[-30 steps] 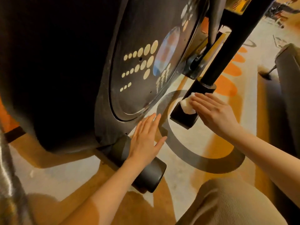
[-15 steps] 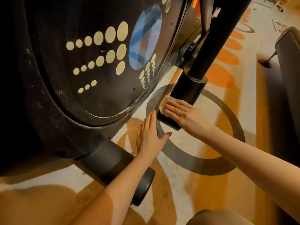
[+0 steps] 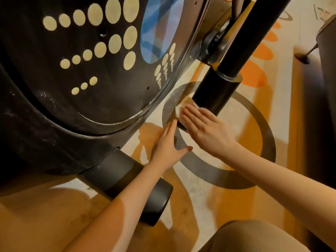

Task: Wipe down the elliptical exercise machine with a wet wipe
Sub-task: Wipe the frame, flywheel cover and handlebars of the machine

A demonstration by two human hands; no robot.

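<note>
The elliptical's black flywheel housing [image 3: 81, 110], marked with cream dots and a blue oval, fills the left half of the view. A black arm tube ends in a thick cylindrical cap [image 3: 216, 91] right of centre. My right hand [image 3: 203, 128] lies flat with straight fingers on the cap's lower end and presses a white wet wipe [image 3: 179, 109] against it; only the wipe's edge shows past the fingertips. My left hand [image 3: 167, 144] is open, fingers straight, laid flat near the housing's lower edge, above the floor.
A black stabiliser foot tube [image 3: 138, 186] sticks out from under the housing beneath my left forearm. The floor [image 3: 227, 160] has orange and grey painted shapes. Another machine's dark edge [image 3: 325, 79] stands at the far right. My knee [image 3: 254, 237] is at the bottom.
My right hand has slid the wipe down from the cap's side to its lower end. My left hand has come off the foot tube and moved toward the housing's edge. The view has moved closer.
</note>
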